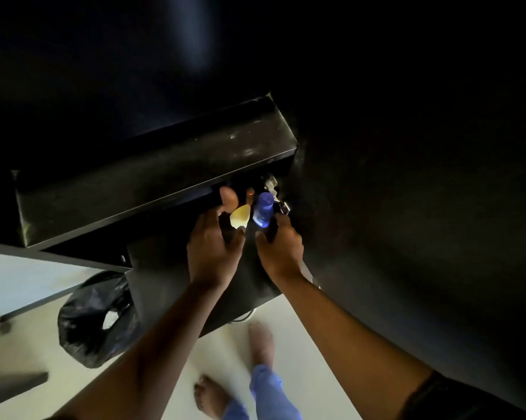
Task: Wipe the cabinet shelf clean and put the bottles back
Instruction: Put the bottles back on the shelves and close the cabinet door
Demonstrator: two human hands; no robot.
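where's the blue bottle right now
In the head view the blue bottle is just right of centre, at the dark cabinet's opening, between the yellow bottle and the right hand.

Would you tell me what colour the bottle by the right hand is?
Blue, seen in the head view: the bottle.

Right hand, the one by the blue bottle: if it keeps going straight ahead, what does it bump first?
Probably the blue bottle. The right hand points up into the dark cabinet, and the bottle sits just past its fingertips. Depth is hard to judge in this dim view.
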